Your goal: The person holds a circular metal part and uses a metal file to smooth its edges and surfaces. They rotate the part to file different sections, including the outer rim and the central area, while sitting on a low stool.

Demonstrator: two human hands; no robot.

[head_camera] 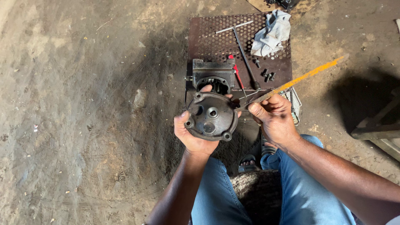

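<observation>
My left hand (192, 135) holds a round dark metal cover (211, 116) with bolt lugs around its rim, its face turned up toward me. My right hand (273, 118) grips a long thin blade with flaking yellow paint (306, 76), and the blade's near tip touches the right edge of the cover. Just beyond the cover, a greasy metal housing with a round bore (213, 76) sits on a perforated rusty metal sheet (204, 41).
On the sheet lie a T-handle wrench (243, 49), a red-handled tool (237, 75), a few loose bolts (268, 76) and a crumpled grey rag (273, 32). Dirt floor surrounds it. A metal frame (381, 125) stands at right. My knees in jeans and a sandal (248, 163) are below.
</observation>
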